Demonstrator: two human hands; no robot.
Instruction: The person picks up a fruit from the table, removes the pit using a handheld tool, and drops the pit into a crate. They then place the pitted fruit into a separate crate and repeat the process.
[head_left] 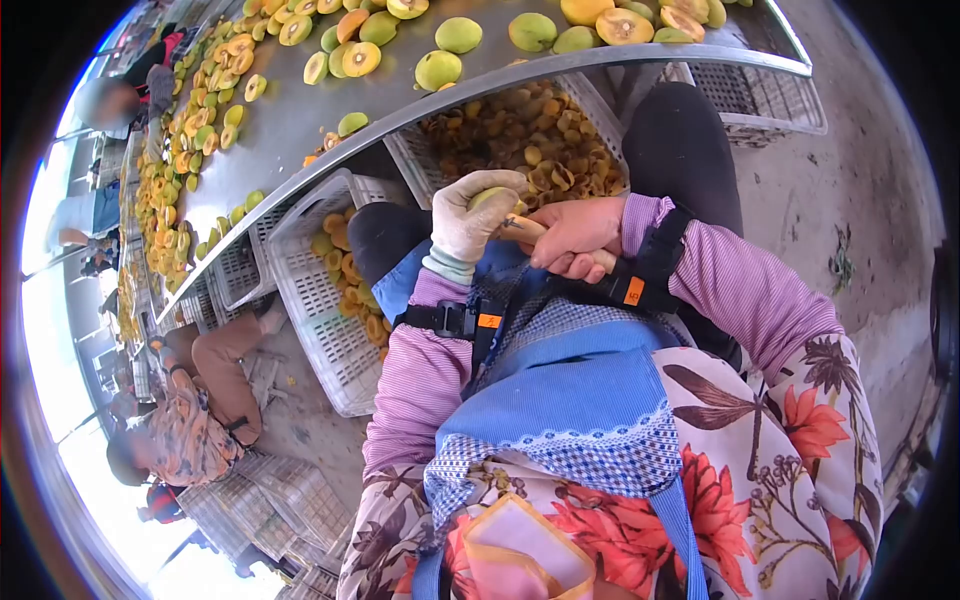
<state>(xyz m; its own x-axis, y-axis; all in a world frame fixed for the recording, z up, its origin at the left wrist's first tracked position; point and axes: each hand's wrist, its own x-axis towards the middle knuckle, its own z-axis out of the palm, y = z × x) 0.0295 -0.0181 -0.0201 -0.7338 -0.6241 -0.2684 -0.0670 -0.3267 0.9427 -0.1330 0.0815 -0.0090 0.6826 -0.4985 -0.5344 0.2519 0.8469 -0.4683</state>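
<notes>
My left hand (468, 222), in a pale glove, is closed round a green-yellow fruit (492, 198) above my lap. Bare, my right hand (580, 238) grips the wooden handle (522, 229) of a tool, whose working end meets the fruit and is hidden by the gloved fingers. The two hands are close together. Just beyond them, a crate (408, 165) holds many brownish-orange cut fruit pieces (540, 140).
A metal table (290, 100) with whole and halved fruits curves across the top. White crates (335, 300) stand below its edge, one with fruit pieces. Another crate (770, 95) is at upper right. Co-workers (190, 420) sit at the left, near stacked crates (290, 500).
</notes>
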